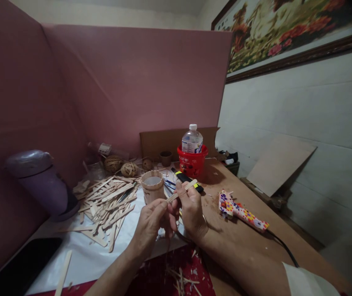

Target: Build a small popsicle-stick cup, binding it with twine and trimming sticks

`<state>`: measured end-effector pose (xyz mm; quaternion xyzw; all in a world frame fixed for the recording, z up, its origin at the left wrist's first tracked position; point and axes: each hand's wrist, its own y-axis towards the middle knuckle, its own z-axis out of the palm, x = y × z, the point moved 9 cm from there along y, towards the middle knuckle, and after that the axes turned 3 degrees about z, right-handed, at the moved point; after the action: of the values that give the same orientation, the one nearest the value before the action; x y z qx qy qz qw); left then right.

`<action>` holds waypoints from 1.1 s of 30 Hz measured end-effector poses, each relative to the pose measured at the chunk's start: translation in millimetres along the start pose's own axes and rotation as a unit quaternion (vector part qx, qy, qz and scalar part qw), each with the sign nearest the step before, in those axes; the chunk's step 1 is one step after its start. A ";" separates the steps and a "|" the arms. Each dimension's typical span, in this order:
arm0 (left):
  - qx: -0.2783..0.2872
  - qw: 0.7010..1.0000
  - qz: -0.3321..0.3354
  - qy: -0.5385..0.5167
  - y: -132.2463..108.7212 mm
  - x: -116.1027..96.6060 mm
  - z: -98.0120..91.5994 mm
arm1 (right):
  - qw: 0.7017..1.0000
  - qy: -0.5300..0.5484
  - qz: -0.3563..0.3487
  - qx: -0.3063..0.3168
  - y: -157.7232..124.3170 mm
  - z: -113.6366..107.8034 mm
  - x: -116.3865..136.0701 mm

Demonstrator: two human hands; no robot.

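A pale wooden craft stick (191,184) is held slanting between my two hands, its rounded end rising to the right. My left hand (153,220) pinches the lower end between thumb and fingers. Higher along the stick, my right hand (192,211) is closed with the thumb pressed on it. Just behind my left hand stands an upright cup (153,190) covered in wooden sticks, with a scalloped rim. A heap of loose craft sticks (111,205) spreads to the left on white sheeting. Behind my right hand lies a black and yellow tool (187,181), partly covered.
A flower-patterned glue gun (240,211) with a black cord lies at right. A red bucket (191,164) holding a plastic bottle (192,139) stands behind. Twine balls (129,169), a purple tumbler (42,185) and a dark phone-like slab (24,265) are at left. Wood scraps (182,281) lie in front.
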<state>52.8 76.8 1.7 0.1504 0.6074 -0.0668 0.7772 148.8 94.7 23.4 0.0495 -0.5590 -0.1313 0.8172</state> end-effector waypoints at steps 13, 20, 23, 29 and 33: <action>0.033 0.999 -0.009 -0.017 0.0 -7.6 9.2 | 0.997 0.056 0.056 -0.012 10.5 -6.0 -17.5; 0.023 0.999 -0.025 -0.009 0.2 -0.5 3.4 | 0.997 0.062 0.041 0.021 5.5 0.8 -13.3; 0.007 0.999 -0.032 0.002 -1.0 1.4 0.5 | 0.999 0.029 0.016 0.033 2.5 3.6 -6.3; -0.017 0.999 -0.044 0.020 -3.1 3.3 -2.6 | 0.999 -0.021 -0.005 0.033 -0.2 3.4 -1.8; -0.019 0.998 -0.041 0.033 -2.9 2.5 -4.3 | 0.999 -0.025 -0.001 0.031 0.5 2.5 -3.2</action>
<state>48.6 75.7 -2.1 0.1126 0.6394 -0.0815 0.7562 145.4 96.2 21.6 0.0718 -0.5829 -0.1160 0.8010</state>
